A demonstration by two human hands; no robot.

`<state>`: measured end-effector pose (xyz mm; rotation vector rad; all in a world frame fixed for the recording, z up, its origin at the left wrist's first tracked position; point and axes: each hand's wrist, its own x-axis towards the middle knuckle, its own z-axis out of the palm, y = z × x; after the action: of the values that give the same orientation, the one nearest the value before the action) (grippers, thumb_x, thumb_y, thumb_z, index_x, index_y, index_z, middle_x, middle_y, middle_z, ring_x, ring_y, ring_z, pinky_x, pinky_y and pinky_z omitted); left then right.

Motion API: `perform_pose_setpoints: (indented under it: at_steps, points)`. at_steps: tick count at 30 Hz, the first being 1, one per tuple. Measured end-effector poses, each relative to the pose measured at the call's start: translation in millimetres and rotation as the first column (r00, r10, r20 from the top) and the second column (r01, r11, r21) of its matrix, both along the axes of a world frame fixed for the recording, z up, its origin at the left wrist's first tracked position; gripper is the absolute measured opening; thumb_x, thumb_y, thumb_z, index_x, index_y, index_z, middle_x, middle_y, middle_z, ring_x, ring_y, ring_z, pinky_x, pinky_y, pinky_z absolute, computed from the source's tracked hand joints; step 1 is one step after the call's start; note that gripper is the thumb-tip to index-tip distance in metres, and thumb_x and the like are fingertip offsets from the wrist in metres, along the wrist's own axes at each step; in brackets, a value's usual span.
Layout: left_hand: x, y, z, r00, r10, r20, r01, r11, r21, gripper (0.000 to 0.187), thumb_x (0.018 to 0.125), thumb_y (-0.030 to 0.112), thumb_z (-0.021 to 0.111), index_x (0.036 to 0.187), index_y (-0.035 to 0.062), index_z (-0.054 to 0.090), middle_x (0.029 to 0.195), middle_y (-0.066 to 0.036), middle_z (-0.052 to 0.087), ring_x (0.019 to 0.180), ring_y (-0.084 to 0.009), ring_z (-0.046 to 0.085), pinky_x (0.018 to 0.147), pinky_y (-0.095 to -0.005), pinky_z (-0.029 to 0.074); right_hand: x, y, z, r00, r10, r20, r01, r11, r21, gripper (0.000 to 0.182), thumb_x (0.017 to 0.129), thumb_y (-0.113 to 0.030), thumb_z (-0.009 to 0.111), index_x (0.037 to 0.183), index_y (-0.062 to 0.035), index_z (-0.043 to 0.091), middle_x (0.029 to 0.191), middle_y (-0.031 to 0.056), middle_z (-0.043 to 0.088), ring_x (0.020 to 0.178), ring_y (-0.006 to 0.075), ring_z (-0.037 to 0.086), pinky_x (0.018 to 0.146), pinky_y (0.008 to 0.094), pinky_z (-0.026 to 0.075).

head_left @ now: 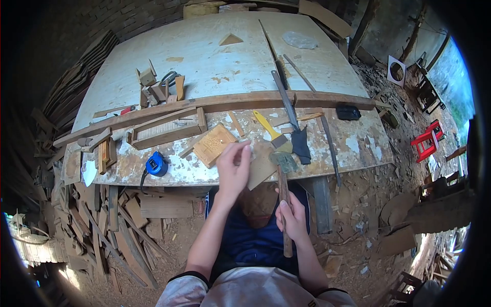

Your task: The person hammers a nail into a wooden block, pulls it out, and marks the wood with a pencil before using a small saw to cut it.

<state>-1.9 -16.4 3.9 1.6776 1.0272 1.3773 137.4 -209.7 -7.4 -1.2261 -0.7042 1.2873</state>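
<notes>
My right hand (292, 215) is wrapped round the wooden handle of a hammer (283, 192), whose dark head rests over the near edge of the bench. My left hand (233, 169) is raised at that edge, its fingers curled in a pinch; anything between the fingertips is too small to make out. Just beyond it lies a square wooden block (212, 145) with rows of small marks on its top. A brown sheet (260, 166) lies between my hands. Past the hammer head are a yellow-handled brush (267, 126) and a dark cloth or glove (300, 145).
A blue tape measure (156, 164) and a wooden frame (166, 129) lie to the left. A long beam (225, 104) crosses the bench. On the right are a metal bar (330, 148) and a black case (348, 111). Wood scraps (125, 240) cover the floor at left.
</notes>
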Motion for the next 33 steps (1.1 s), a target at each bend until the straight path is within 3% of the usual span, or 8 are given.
perform_pose_setpoints:
  at_steps: [3, 6, 11, 14, 17, 20, 23, 33]
  points:
    - [-25.3, 0.2, 17.6, 0.996, 0.003, -0.084, -0.003, 1.0, -0.004, 0.014, 0.102, 0.006, 0.075, 0.111, -0.0027, 0.081, 0.09, -0.011, 0.074, 0.075, -0.0176, 0.07, 0.073, -0.0316, 0.056, 1.1, -0.9, -0.3, 1.0, 0.011, 0.009, -0.011, 1.0, -0.007, 0.041, 0.118, -0.019, 0.056, 0.156, -0.0025, 0.055, 0.073, -0.0014, 0.054, 0.049, 0.0041, 0.047, 0.045, 0.0228, 0.039]
    - [-44.6, -3.8, 35.7, 0.923, -0.088, -0.374, 0.081, 0.996, -0.034, 0.014, 0.1, 0.01, 0.081, 0.106, -0.0028, 0.083, 0.088, -0.009, 0.074, 0.072, -0.0132, 0.069, 0.069, -0.0293, 0.055, 1.7, -1.8, -3.9, 1.0, 0.013, 0.018, -0.013, 1.0, 0.003, 0.041, 0.118, -0.02, 0.057, 0.155, -0.0031, 0.055, 0.074, -0.0014, 0.054, 0.05, 0.004, 0.046, 0.045, 0.0229, 0.039]
    - [-38.4, -8.9, 26.5, 0.819, -0.117, -0.562, 0.119, 0.992, -0.032, 0.021, 0.091, 0.017, 0.088, 0.092, -0.0013, 0.08, 0.084, -0.012, 0.075, 0.069, -0.0214, 0.071, 0.067, -0.0361, 0.057, 2.1, -1.3, -1.7, 1.0, 0.011, -0.003, -0.011, 1.0, 0.005, 0.04, 0.118, -0.02, 0.057, 0.154, -0.0024, 0.056, 0.074, -0.0014, 0.054, 0.05, 0.0038, 0.046, 0.045, 0.023, 0.039]
    - [-29.7, -10.0, 25.7, 0.827, -0.108, -0.552, 0.105, 0.994, -0.037, 0.018, 0.092, 0.015, 0.086, 0.092, -0.0015, 0.079, 0.085, -0.015, 0.075, 0.071, -0.0247, 0.073, 0.068, -0.0389, 0.058, 1.2, -2.1, -3.2, 1.0, 0.006, -0.003, -0.006, 1.0, 0.007, 0.04, 0.118, -0.02, 0.057, 0.153, -0.0022, 0.056, 0.074, -0.0016, 0.053, 0.05, 0.0036, 0.046, 0.044, 0.023, 0.039]
    - [-27.7, -4.1, 31.7, 0.797, -0.144, -0.587, 0.134, 0.989, -0.061, 0.016, 0.093, 0.015, 0.082, 0.09, 0.0001, 0.078, 0.087, -0.017, 0.075, 0.078, -0.0353, 0.076, 0.074, -0.0461, 0.061, -0.6, -2.0, -4.4, 1.0, -0.002, -0.005, 0.002, 1.0, 0.011, 0.038, 0.117, -0.02, 0.059, 0.151, -0.0019, 0.057, 0.073, -0.0023, 0.053, 0.05, 0.0033, 0.045, 0.044, 0.0231, 0.038]
    - [-26.3, 1.3, 30.7, 0.776, -0.096, -0.624, 0.159, 0.986, 0.047, 0.013, 0.095, 0.012, 0.08, 0.093, -0.0004, 0.078, 0.084, -0.017, 0.075, 0.077, -0.036, 0.076, 0.072, -0.0462, 0.061, -1.4, -1.9, -6.5, 1.0, -0.005, -0.005, 0.005, 1.0, 0.019, 0.035, 0.117, -0.019, 0.06, 0.147, -0.0018, 0.058, 0.073, -0.0031, 0.052, 0.05, 0.0029, 0.045, 0.044, 0.0231, 0.037]
    - [-24.5, -0.7, 36.4, 0.849, -0.145, -0.509, 0.157, 0.987, -0.02, 0.012, 0.096, 0.011, 0.08, 0.096, -0.0006, 0.077, 0.087, -0.017, 0.076, 0.073, -0.0332, 0.076, 0.069, -0.0448, 0.06, -0.8, -1.7, -7.7, 1.0, -0.009, -0.003, 0.009, 0.999, 0.031, 0.032, 0.117, -0.019, 0.06, 0.144, -0.0019, 0.059, 0.072, -0.0035, 0.052, 0.05, 0.0027, 0.044, 0.044, 0.0231, 0.037]
    - [-17.2, -5.4, 31.5, 0.903, -0.218, -0.369, 0.246, 0.969, 0.031, 0.008, 0.093, 0.004, 0.086, 0.1, 0.0005, 0.084, 0.09, -0.006, 0.078, 0.062, -0.0117, 0.061, 0.06, -0.0293, 0.05, -3.1, -1.6, -10.7, 1.0, -0.019, -0.017, 0.019, 1.0, 0.023, 0.031, 0.117, -0.018, 0.061, 0.142, -0.0016, 0.059, 0.072, -0.0044, 0.051, 0.05, 0.0023, 0.044, 0.044, 0.0232, 0.036]
